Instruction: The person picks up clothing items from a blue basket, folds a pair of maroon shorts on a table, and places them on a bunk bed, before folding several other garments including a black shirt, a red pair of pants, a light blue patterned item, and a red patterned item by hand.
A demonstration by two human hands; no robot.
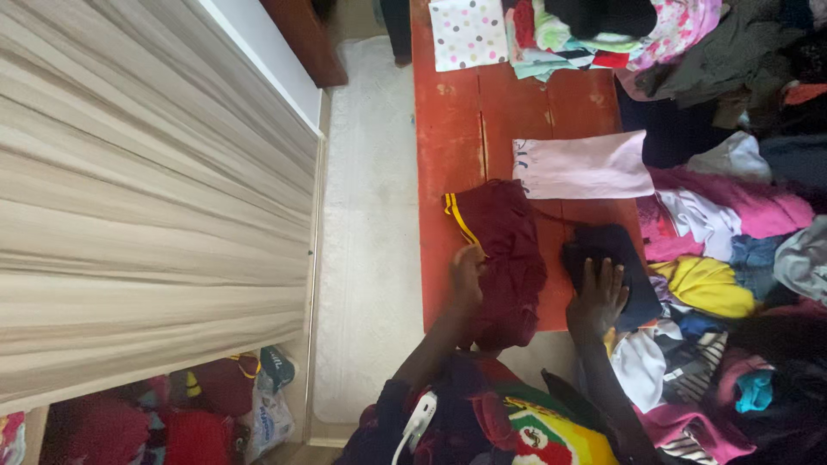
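Note:
My left hand [468, 275] grips the edge of a maroon garment with yellow stripes [504, 250] that lies bunched on the red wooden table [457, 129]. My right hand [597, 297] rests flat, fingers spread, on a folded dark navy garment [613, 250] just right of the maroon one. A folded pale pink cloth [586, 165] lies on the table just beyond both.
A large heap of mixed clothes [741, 224] fills the right side. A dotted white cloth [468, 33] and folded items [560, 39] sit at the table's far end. A beige curtain [146, 198] hangs left, with a pale rug [370, 215] between.

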